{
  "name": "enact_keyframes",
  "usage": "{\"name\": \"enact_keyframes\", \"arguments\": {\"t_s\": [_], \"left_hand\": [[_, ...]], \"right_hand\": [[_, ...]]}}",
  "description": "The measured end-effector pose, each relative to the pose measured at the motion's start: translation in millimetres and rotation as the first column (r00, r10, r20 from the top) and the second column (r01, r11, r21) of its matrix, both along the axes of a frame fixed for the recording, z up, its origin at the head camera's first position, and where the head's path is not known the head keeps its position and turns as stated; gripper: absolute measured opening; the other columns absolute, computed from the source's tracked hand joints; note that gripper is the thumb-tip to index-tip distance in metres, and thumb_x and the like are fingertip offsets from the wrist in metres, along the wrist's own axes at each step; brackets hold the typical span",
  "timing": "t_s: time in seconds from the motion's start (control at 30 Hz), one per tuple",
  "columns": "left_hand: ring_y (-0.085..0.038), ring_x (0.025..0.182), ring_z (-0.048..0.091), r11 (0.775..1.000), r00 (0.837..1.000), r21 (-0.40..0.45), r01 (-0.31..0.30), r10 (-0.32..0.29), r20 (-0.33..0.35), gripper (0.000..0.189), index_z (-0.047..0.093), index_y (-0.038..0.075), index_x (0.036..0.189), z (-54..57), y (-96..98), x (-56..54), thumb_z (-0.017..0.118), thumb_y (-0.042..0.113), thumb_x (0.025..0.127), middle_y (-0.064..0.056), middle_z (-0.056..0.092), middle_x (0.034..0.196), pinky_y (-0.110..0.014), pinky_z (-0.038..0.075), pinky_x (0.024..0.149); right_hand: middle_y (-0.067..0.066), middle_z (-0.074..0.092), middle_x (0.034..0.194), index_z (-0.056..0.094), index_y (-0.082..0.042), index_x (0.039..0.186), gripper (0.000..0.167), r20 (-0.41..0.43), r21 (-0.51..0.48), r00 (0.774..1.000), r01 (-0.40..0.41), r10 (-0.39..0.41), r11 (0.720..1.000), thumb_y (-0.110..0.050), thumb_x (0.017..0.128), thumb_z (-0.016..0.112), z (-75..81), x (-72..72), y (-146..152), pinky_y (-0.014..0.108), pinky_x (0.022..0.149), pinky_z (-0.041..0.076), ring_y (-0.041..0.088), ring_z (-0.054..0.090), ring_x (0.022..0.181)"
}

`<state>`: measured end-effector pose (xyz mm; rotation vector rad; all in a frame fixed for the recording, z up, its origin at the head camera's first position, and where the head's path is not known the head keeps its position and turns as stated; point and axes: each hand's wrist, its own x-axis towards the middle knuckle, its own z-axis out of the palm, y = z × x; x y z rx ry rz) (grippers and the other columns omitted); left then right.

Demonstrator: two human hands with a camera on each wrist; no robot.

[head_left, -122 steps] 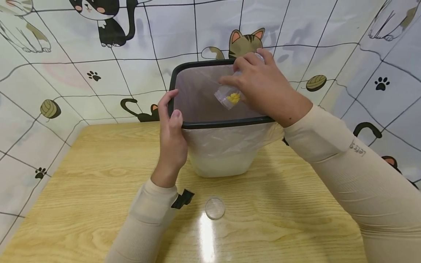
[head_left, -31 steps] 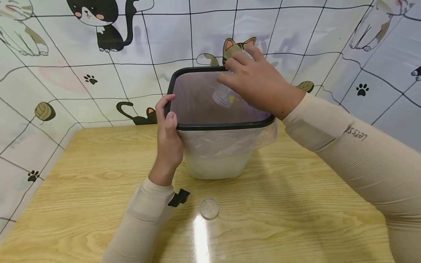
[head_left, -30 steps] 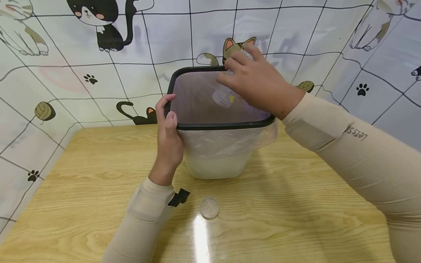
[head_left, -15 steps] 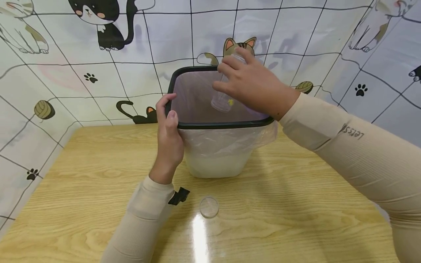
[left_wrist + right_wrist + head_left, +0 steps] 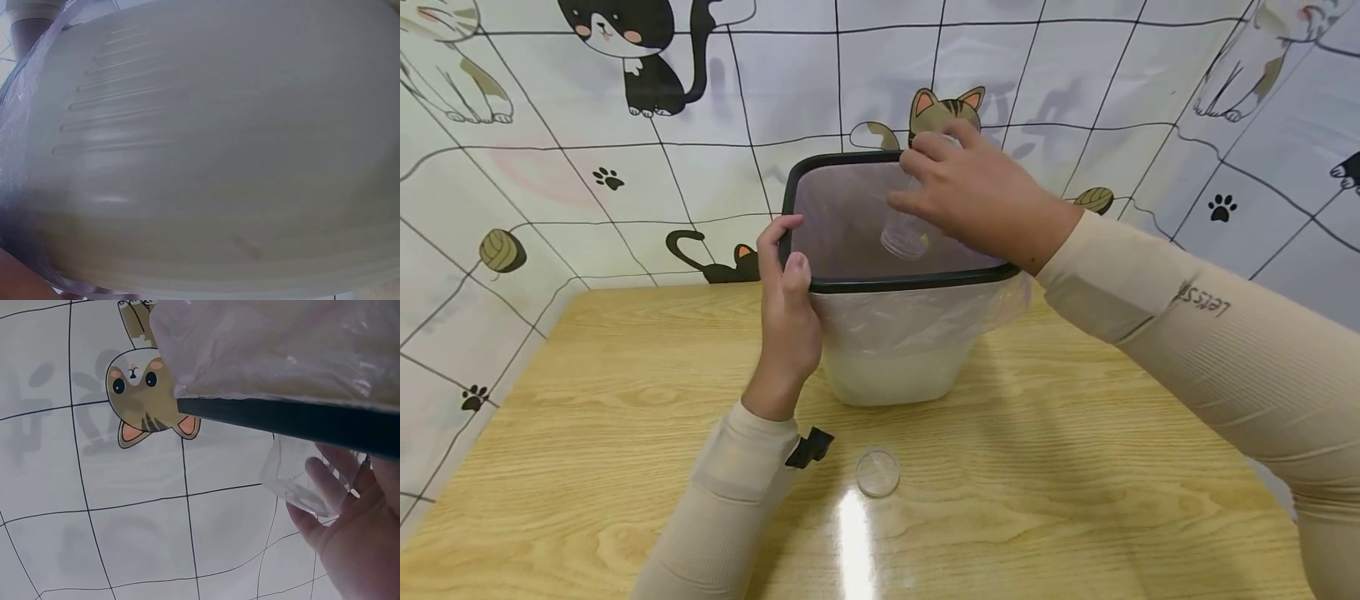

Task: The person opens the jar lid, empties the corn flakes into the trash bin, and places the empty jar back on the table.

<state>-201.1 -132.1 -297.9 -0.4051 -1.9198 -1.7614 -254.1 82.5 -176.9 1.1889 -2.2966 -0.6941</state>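
A white trash can (image 5: 891, 375) with a black rim and a thin plastic liner (image 5: 910, 321) stands on the table. My left hand (image 5: 790, 325) grips its rim at the left, thumb on the outside. Over the opening, my right hand (image 5: 988, 196) holds a clear plastic jar (image 5: 904, 237) tipped mouth-down. A faint speck of yellow shows at the jar's mouth. In the right wrist view, fingers curl round the jar (image 5: 294, 478) beyond the black rim (image 5: 281, 422). The left wrist view is filled by the can's ribbed side (image 5: 219, 137). The can's bottom is hidden.
A round clear lid (image 5: 877, 473) lies on the wooden table (image 5: 625, 433) in front of the can. A cat-patterned sheet (image 5: 797, 75) covers the walls close behind and at both sides.
The yellow pieces in the jar have dwindled from a small heap to a faint speck. My right hand has tipped the jar steeper and shifted slightly left. My left hand keeps its grip.
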Motion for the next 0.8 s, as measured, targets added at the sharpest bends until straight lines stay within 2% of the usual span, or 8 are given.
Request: {"name": "enact_keyframes", "arguments": {"t_s": [0.1, 0.27, 0.4, 0.53, 0.7, 0.8], "left_hand": [[-0.014, 0.136, 0.035, 1.0, 1.0, -0.003, -0.003, 0.003, -0.002, 0.057, 0.036, 0.012, 0.142, 1.3, -0.5, 0.2, 0.031, 0.043, 0.094, -0.004, 0.035, 0.148, -0.043, 0.023, 0.114], [-0.014, 0.138, 0.032, 1.0, 1.0, -0.016, -0.003, 0.003, 0.008, 0.058, 0.035, 0.012, 0.143, 1.4, -1.3, 1.6, 0.03, 0.043, 0.094, -0.004, 0.033, 0.151, -0.045, 0.021, 0.115], [-0.015, 0.139, 0.031, 1.0, 1.0, -0.021, -0.002, 0.003, 0.022, 0.058, 0.035, 0.014, 0.144, -0.5, -1.9, 2.4, 0.03, 0.044, 0.094, -0.004, 0.032, 0.152, -0.046, 0.02, 0.116], [-0.015, 0.141, 0.03, 1.0, 1.0, -0.028, -0.004, 0.004, 0.02, 0.058, 0.034, 0.014, 0.144, -1.7, -2.2, 2.1, 0.029, 0.043, 0.095, -0.003, 0.03, 0.154, -0.047, 0.019, 0.117], [-0.015, 0.14, 0.031, 1.0, 1.0, -0.031, -0.003, 0.004, 0.016, 0.058, 0.035, 0.014, 0.144, -2.0, -2.0, 2.1, 0.03, 0.043, 0.095, -0.004, 0.031, 0.154, -0.046, 0.02, 0.116], [-0.015, 0.138, 0.033, 1.0, 1.0, -0.022, 0.002, -0.002, 0.002, 0.057, 0.035, 0.013, 0.144, -1.3, -1.9, 0.8, 0.03, 0.042, 0.095, -0.004, 0.032, 0.152, -0.046, 0.021, 0.116]], "right_hand": [[0.021, 0.056, 0.127, 0.064, -0.015, 0.121, 0.044, -0.047, -0.037, 0.998, -0.03, 0.028, 0.999, 0.008, 0.084, 0.072, 0.1, -0.9, -1.3, 0.057, 0.109, 0.034, 0.038, 0.046, 0.124], [0.02, 0.058, 0.127, 0.066, -0.016, 0.12, 0.045, -0.093, -0.075, 0.994, -0.069, 0.062, 0.995, 0.008, 0.083, 0.072, -0.5, -2.1, -5.1, 0.057, 0.111, 0.032, 0.038, 0.047, 0.124], [0.02, 0.058, 0.128, 0.066, -0.017, 0.121, 0.046, -0.091, -0.041, 0.996, -0.013, 0.009, 0.999, 0.009, 0.084, 0.071, 1.2, -2.6, -4.6, 0.06, 0.114, 0.028, 0.038, 0.046, 0.126], [0.022, 0.056, 0.13, 0.065, -0.016, 0.123, 0.047, -0.062, -0.025, 0.997, 0.05, -0.052, 0.998, 0.009, 0.084, 0.071, 2.0, -2.6, -3.5, 0.059, 0.113, 0.031, 0.039, 0.045, 0.128], [0.021, 0.058, 0.124, 0.066, -0.017, 0.125, 0.045, -0.051, -0.015, 0.998, -0.027, 0.026, 1.0, 0.006, 0.086, 0.07, -2.7, 0.0, -7.4, 0.054, 0.105, 0.038, 0.038, 0.049, 0.122], [0.019, 0.058, 0.117, 0.068, -0.017, 0.122, 0.043, -0.074, 0.029, 0.997, -0.028, 0.03, 0.999, 0.006, 0.085, 0.071, -1.8, -2.0, -7.0, 0.05, 0.1, 0.038, 0.036, 0.048, 0.115]]}}
